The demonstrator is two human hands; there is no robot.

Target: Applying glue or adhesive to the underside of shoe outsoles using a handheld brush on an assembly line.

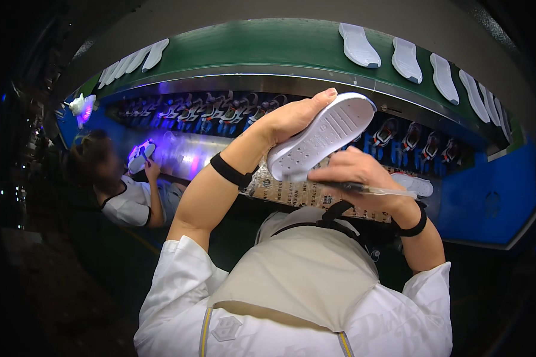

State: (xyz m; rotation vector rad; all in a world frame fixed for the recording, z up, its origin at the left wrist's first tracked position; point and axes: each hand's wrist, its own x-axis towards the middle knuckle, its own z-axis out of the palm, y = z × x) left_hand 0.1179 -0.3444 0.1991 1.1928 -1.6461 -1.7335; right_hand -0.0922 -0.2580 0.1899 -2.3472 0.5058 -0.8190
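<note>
A white shoe sole is held up in front of me, tilted, its ribbed and pitted face showing. My left hand grips it along its far left edge, thumb near the upper end. In my right hand, closed and partly smeared by motion, is a slim brush with a clear handle. A blurred pale tip, apparently its bristles, meets the lower end of the sole. Another white sole lies on the bench beyond my right wrist.
White soles stand spaced along a green conveyor belt. Below it, a rack holds several shoe uppers. The bench has a printed brown covering. At the left, a co-worker holds a sole under violet light. A blue panel stands right.
</note>
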